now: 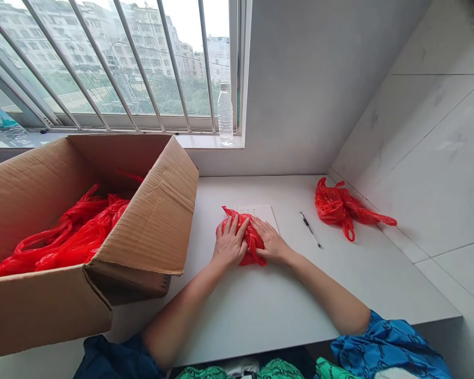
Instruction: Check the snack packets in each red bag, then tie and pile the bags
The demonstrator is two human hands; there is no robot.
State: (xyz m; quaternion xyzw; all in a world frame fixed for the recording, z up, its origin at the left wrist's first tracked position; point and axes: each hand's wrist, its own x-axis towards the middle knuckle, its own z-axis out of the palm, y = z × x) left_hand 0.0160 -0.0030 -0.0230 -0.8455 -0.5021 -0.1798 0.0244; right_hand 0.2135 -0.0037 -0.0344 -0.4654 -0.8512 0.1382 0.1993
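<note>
A crumpled red plastic bag (254,243) lies on the white table, partly on a sheet of paper (266,215) with small marks along its top. My left hand (229,243) rests on the bag's left side, fingers spread over it. From the right, my right hand (272,243) lies on the same bag with its fingers stretched out and its thumb low at the bag's edge. Both palms face down and cover part of the bag; whatever may be inside it is hidden.
An open cardboard box (150,210) holding several red plastic bags (79,231) stands at left. A pen (310,230) lies right of the paper. Farther right is another red bag (334,205) by the tiled wall. A water bottle (225,116) stands on the barred window's sill.
</note>
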